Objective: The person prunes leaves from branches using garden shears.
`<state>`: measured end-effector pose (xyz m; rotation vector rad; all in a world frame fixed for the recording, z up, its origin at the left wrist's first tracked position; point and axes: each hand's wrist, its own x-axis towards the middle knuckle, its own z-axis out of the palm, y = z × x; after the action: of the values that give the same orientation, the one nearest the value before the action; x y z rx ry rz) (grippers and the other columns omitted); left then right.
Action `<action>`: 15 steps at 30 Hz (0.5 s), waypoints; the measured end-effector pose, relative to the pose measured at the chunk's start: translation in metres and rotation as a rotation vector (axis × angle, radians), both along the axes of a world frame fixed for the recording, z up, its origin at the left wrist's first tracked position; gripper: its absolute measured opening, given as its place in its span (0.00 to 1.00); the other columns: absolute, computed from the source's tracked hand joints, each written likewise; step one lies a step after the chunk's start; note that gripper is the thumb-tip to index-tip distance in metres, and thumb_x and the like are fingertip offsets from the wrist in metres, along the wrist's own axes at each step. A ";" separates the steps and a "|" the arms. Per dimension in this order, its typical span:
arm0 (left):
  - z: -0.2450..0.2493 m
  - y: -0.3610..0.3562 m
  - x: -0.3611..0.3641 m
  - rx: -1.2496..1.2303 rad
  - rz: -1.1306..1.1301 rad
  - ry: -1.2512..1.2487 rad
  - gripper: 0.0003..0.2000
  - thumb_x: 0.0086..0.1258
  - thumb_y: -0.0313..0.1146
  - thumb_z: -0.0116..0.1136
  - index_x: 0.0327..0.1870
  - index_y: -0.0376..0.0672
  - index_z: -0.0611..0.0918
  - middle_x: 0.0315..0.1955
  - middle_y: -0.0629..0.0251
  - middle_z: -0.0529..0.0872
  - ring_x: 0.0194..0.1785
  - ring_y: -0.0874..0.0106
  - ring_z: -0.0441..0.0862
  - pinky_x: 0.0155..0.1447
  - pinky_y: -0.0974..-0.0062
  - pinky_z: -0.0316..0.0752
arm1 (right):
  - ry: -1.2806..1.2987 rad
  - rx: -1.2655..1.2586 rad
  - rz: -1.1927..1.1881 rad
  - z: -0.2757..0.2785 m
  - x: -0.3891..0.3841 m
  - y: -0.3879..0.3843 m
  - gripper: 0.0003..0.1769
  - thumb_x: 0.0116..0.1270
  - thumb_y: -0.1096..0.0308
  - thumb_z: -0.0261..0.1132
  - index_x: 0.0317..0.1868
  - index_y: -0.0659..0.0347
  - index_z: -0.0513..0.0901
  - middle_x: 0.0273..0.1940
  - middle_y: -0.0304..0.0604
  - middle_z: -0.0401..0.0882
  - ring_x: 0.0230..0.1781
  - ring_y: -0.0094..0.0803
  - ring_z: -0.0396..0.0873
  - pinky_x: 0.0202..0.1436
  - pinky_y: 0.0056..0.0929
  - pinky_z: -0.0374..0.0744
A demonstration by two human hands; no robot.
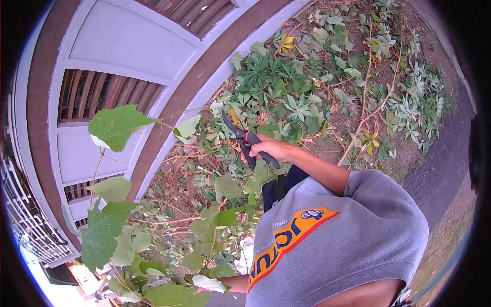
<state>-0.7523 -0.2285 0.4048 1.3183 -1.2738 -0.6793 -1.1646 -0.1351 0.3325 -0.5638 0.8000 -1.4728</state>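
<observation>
My right hand [271, 148] is closed around the dark handles of pruning shears [245, 138], which have a red accent near the pivot. The handles are spread apart, and the blades point up and left over the foliage, by a yellow patch. At the bottom, my left hand [203, 290] is among large green vine leaves [174, 295]. A pale leaf [208, 283] covers most of it, so its fingers and any hold on a stem are hidden. Leafy vine stems rise on the left, with a broad leaf [106, 230] standing near the camera.
A pale wall [123, 38] with brown slatted vents [107, 97] runs along the left. Cut branches [365, 120] and heaped leaves [302, 107] cover the ground beside it. A grey paved strip [440, 169] curves along the right. A white object [245, 253] lies partly behind my shirt.
</observation>
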 end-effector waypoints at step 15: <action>0.007 0.021 0.017 0.002 0.060 0.018 0.18 0.66 0.43 0.63 0.47 0.38 0.78 0.43 0.60 0.75 0.50 0.68 0.74 0.57 0.62 0.70 | 0.061 -0.245 -0.002 0.036 0.060 -0.071 0.15 0.56 0.65 0.62 0.42 0.64 0.76 0.39 0.41 0.81 0.41 0.29 0.78 0.48 0.29 0.75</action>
<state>-0.7349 -0.2076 0.4119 1.3439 -1.2148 -0.6487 -1.1046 -0.2066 0.3681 -0.7956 0.6709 -1.5723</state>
